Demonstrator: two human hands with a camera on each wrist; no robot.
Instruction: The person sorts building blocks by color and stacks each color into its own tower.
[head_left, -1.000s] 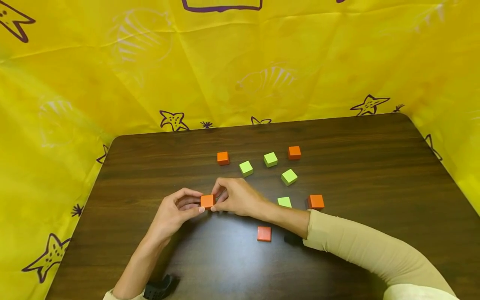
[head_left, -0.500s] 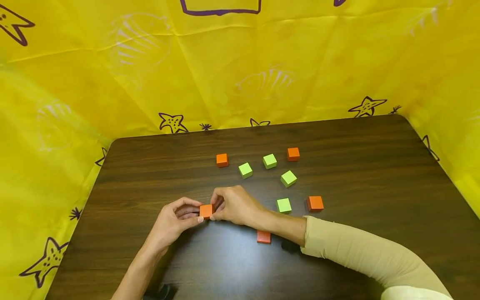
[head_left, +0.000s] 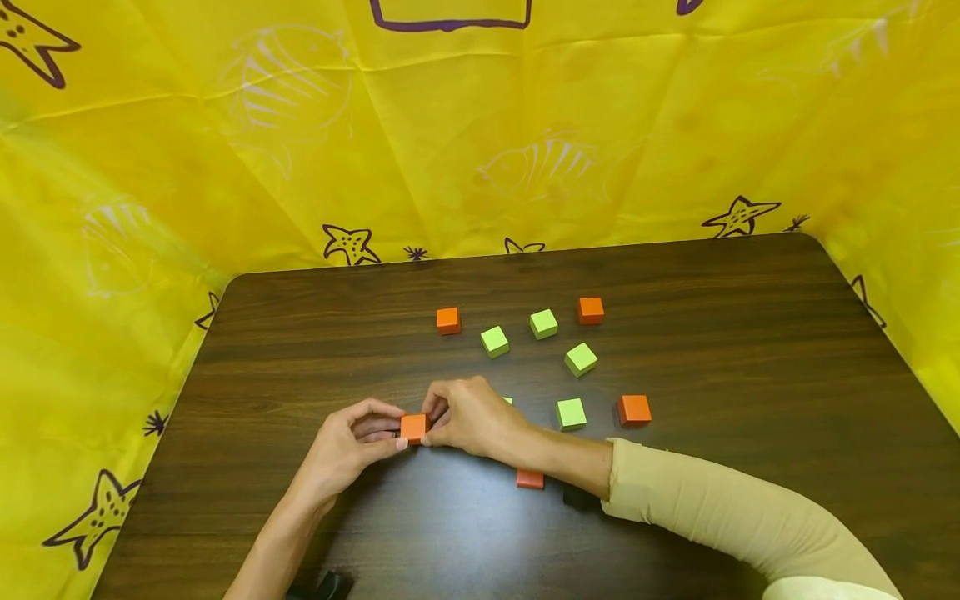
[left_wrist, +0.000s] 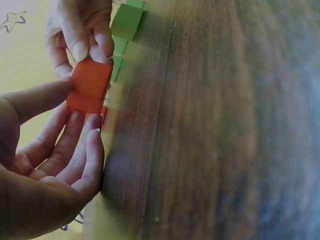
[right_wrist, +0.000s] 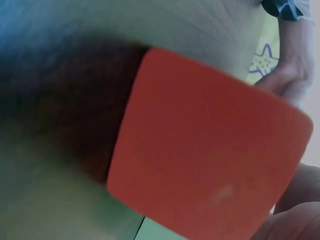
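Left of the table's middle, an orange cube (head_left: 413, 428) sits between my two hands in the head view. My left hand (head_left: 343, 446) pinches its left side between thumb and fingers. From the opposite side my right hand (head_left: 476, 421) pinches it with thumb and forefinger. Close up in the left wrist view, the orange cube (left_wrist: 92, 82) has fingertips of both hands on it. Partly covered by my right forearm is a red-orange cube (head_left: 530, 480), and a red face (right_wrist: 210, 145) fills much of the right wrist view.
Farther back on the dark wooden table (head_left: 315, 333) lie green cubes (head_left: 581, 359) and orange cubes (head_left: 591, 311), several in all. Another orange cube (head_left: 634, 410) is right of my forearm, beside a green cube (head_left: 571, 414). A yellow patterned cloth (head_left: 450, 125) surrounds the table's back and sides.
Both hands and the orange cube between them have come slightly nearer to me. A sliver of a green cube now shows behind my right hand, and my forearm covers part of the red-orange cube.
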